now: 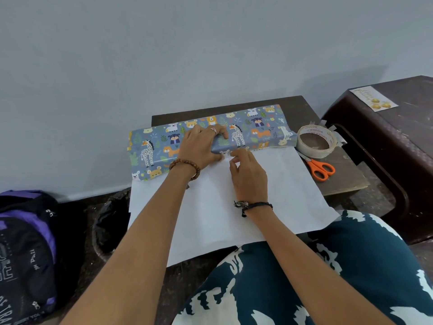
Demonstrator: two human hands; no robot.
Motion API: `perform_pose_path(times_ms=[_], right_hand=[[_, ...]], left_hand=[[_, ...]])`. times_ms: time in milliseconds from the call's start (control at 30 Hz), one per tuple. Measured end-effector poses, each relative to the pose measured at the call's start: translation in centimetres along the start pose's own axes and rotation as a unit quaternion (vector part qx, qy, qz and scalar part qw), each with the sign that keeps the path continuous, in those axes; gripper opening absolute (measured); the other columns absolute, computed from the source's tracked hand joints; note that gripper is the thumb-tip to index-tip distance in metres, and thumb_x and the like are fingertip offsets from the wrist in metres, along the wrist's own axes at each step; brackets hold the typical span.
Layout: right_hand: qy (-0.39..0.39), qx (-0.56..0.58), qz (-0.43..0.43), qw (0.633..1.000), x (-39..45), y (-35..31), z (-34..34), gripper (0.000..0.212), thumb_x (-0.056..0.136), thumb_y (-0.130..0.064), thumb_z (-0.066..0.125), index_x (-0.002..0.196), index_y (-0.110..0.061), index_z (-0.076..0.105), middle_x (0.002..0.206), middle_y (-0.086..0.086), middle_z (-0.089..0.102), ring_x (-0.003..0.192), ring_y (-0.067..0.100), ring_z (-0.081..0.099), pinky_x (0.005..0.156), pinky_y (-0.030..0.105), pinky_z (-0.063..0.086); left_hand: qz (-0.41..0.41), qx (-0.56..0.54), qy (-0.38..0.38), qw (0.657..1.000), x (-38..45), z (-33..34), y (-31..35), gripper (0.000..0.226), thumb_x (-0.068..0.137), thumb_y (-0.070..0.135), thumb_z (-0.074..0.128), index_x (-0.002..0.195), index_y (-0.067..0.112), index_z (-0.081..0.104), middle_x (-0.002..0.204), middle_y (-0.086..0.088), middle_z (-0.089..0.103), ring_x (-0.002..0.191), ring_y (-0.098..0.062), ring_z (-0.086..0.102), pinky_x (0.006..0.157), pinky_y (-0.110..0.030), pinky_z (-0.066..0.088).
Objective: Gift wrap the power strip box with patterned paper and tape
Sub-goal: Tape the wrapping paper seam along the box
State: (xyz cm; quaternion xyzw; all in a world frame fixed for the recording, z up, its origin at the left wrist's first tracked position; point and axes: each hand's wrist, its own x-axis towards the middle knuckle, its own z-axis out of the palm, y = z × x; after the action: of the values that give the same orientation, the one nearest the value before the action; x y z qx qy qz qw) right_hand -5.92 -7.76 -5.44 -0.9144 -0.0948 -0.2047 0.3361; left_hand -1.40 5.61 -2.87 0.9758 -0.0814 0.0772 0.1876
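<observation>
A long box (253, 131) lies across the far part of a small dark table (344, 179), covered by blue paper printed with cartoon animals. The paper's white underside (210, 207) spreads toward me over the table's near edge. My left hand (201, 144) presses flat on the folded patterned flap over the box. My right hand (246, 174) pinches at the flap's edge where it meets the white side; a small piece of tape seems to be under its fingertips. A roll of tape (316, 141) stands to the right of the box.
Orange-handled scissors (319, 168) lie below the tape roll. A dark brown chest (386, 141) with a small card (372, 98) on it stands to the right. A black and purple backpack (25, 254) sits on the floor at left. My patterned knee (304, 277) is below.
</observation>
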Motion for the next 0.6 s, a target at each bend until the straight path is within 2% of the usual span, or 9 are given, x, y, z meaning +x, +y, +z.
perform_pose_path(times_ms=[100, 200, 300, 433, 467, 533, 600], right_hand=[[-0.021, -0.015, 0.003, 1.000, 0.0, 0.3, 0.2, 0.018, 0.092, -0.006, 0.052, 0.104, -0.001, 0.064, 0.102, 0.013, 0.064, 0.076, 0.032, 0.061, 0.058, 0.030, 0.040], [-0.010, -0.019, -0.017, 1.000, 0.0, -0.3, -0.1, 0.011, 0.081, 0.003, 0.063, 0.091, 0.002, 0.068, 0.087, 0.017, 0.066, 0.062, 0.032, 0.062, 0.047, 0.028, 0.044], [0.038, -0.045, -0.042, 0.997, 0.1, -0.6, -0.1, 0.014, 0.067, 0.009, 0.073, 0.078, 0.000, 0.069, 0.071, 0.014, 0.065, 0.048, 0.027, 0.059, 0.037, 0.021, 0.040], [-0.017, -0.077, -0.016, 0.997, 0.4, -0.7, 0.0, 0.009, 0.083, 0.004, 0.060, 0.088, 0.002, 0.067, 0.083, 0.017, 0.064, 0.063, 0.032, 0.062, 0.046, 0.030, 0.045], [-0.011, -0.079, -0.024, 0.997, 0.6, -0.8, 0.0, 0.005, 0.078, 0.005, 0.066, 0.082, 0.002, 0.067, 0.077, 0.016, 0.064, 0.057, 0.030, 0.061, 0.042, 0.028, 0.044], [0.019, -0.096, -0.046, 0.994, 0.9, -1.3, -0.1, 0.015, 0.065, 0.005, 0.079, 0.068, -0.001, 0.066, 0.064, 0.011, 0.062, 0.044, 0.023, 0.057, 0.032, 0.020, 0.039], [0.038, -0.115, -0.059, 0.991, 1.1, -1.3, 0.1, 0.020, 0.059, 0.002, 0.084, 0.063, -0.004, 0.065, 0.060, 0.008, 0.061, 0.041, 0.019, 0.055, 0.030, 0.017, 0.036]], left_hand=[[0.003, -0.001, 0.003, 1.000, 0.0, 0.0, 0.0, 0.046, 0.072, 0.029, 0.076, 0.113, 0.025, 0.055, 0.118, 0.002, 0.057, 0.098, -0.021, 0.042, 0.083, -0.026, 0.024], [0.005, -0.001, 0.006, 1.000, -0.1, 0.0, 0.0, 0.045, 0.072, 0.028, 0.076, 0.112, 0.025, 0.055, 0.117, 0.002, 0.057, 0.097, -0.021, 0.042, 0.081, -0.025, 0.022], [0.008, -0.002, 0.011, 1.000, -0.1, 0.0, 0.0, 0.044, 0.072, 0.029, 0.076, 0.111, 0.025, 0.056, 0.117, 0.002, 0.057, 0.097, -0.022, 0.043, 0.081, -0.025, 0.022], [0.007, 0.002, 0.009, 1.000, -0.1, 0.0, 0.0, 0.045, 0.072, 0.029, 0.075, 0.111, 0.025, 0.055, 0.119, 0.002, 0.057, 0.099, -0.023, 0.044, 0.084, -0.027, 0.025], [0.006, 0.002, 0.008, 1.000, -0.1, 0.0, 0.0, 0.045, 0.072, 0.029, 0.075, 0.112, 0.025, 0.055, 0.119, 0.002, 0.057, 0.100, -0.024, 0.044, 0.085, -0.028, 0.026], [0.006, 0.002, 0.008, 1.000, 0.0, 0.0, 0.0, 0.044, 0.073, 0.029, 0.074, 0.112, 0.025, 0.055, 0.120, 0.002, 0.057, 0.100, -0.024, 0.044, 0.086, -0.029, 0.027], [0.005, 0.000, 0.009, 1.000, 0.0, 0.0, 0.0, 0.044, 0.072, 0.028, 0.074, 0.112, 0.025, 0.055, 0.119, 0.003, 0.057, 0.098, -0.023, 0.043, 0.085, -0.028, 0.026]])
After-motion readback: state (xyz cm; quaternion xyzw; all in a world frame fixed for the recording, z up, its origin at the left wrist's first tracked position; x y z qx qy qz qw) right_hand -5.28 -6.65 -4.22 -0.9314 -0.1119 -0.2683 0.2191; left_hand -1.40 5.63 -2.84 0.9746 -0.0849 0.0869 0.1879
